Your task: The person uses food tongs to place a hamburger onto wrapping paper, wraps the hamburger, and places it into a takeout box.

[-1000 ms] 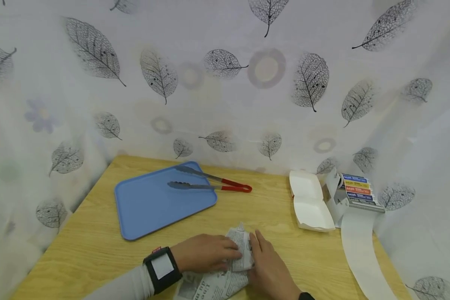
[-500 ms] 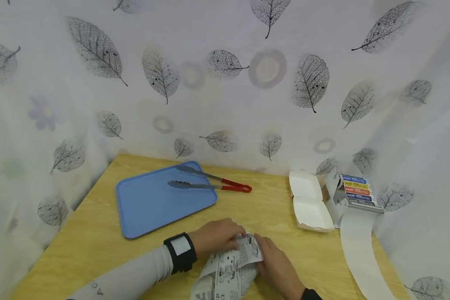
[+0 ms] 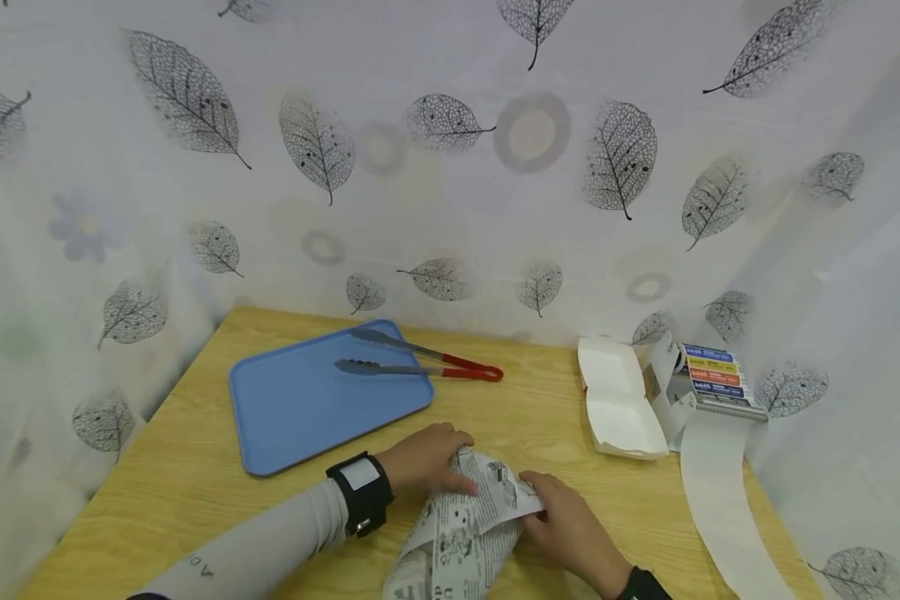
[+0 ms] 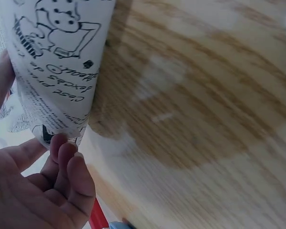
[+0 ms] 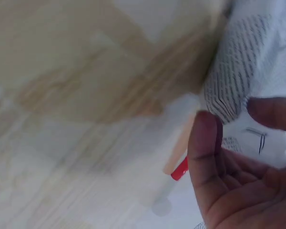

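Observation:
A wrap of newspaper-print paper (image 3: pixel 461 529) lies at the table's near middle, folded over itself, and what it may enclose is hidden. My left hand (image 3: pixel 429 460) grips its far left end, thumb on top and fingers around the far side. In the left wrist view that hand's fingers (image 4: pixel 78 176) curl beneath the paper's end (image 4: pixel 62 90), which shows a cartoon print. At the right, my right hand (image 3: pixel 573 533) pinches the edge of the upper flap. The right wrist view shows its thumb and fingers (image 5: pixel 207 138) either side of a printed paper corner (image 5: pixel 233 71).
A blue tray (image 3: pixel 307 408) lies at the back left, with red-handled tongs (image 3: pixel 457 368) partly across it. To the right stand an open white takeout box (image 3: pixel 622 408) and a label dispenser (image 3: pixel 712 383), its white strip (image 3: pixel 720 500) trailing forward over the table.
The paper has been turned and its flap spread wider, showing the cartoon side. My left hand moved up to the far end; my right hand shifted right with the flap's edge.

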Demonstrator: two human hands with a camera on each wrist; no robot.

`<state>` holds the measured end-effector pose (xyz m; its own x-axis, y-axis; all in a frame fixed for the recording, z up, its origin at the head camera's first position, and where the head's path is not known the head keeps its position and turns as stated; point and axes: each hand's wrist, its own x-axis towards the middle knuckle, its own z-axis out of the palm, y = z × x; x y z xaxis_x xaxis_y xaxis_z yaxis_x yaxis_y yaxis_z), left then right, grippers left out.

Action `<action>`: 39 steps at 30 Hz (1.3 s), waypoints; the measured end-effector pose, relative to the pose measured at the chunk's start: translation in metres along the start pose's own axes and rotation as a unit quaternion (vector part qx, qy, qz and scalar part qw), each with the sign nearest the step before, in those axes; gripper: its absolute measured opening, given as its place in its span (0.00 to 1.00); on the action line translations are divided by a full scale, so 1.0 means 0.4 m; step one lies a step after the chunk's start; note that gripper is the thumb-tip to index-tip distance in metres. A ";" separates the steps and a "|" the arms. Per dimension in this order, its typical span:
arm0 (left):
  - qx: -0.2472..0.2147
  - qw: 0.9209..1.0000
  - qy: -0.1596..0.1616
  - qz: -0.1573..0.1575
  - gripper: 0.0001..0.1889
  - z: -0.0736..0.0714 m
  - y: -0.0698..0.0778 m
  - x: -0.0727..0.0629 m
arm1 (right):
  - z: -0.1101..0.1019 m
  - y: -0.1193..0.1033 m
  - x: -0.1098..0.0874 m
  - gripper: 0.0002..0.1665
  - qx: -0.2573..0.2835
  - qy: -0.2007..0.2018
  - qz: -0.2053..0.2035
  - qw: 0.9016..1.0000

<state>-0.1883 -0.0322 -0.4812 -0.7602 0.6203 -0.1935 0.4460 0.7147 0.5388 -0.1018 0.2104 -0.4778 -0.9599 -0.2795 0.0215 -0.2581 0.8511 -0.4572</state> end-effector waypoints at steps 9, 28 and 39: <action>-0.043 0.999 -0.006 -0.007 0.39 -0.016 0.010 0.014 | 0.006 0.018 0.012 0.26 0.032 -0.010 -0.010 0.999; -0.114 0.991 -0.021 -0.062 0.43 -0.016 0.022 0.009 | 0.019 0.029 -0.003 0.22 -0.024 0.076 -0.019 0.997; -0.133 0.990 0.021 -0.049 0.46 0.021 0.030 0.006 | 0.001 0.034 0.008 0.24 0.080 0.076 0.053 0.992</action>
<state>-0.1809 -0.0193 -0.4820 -0.8151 0.5342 -0.2242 0.2332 0.6568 0.7171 -0.1083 0.2208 -0.4844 -0.9893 -0.1115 0.0944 -0.1459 0.7873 -0.5991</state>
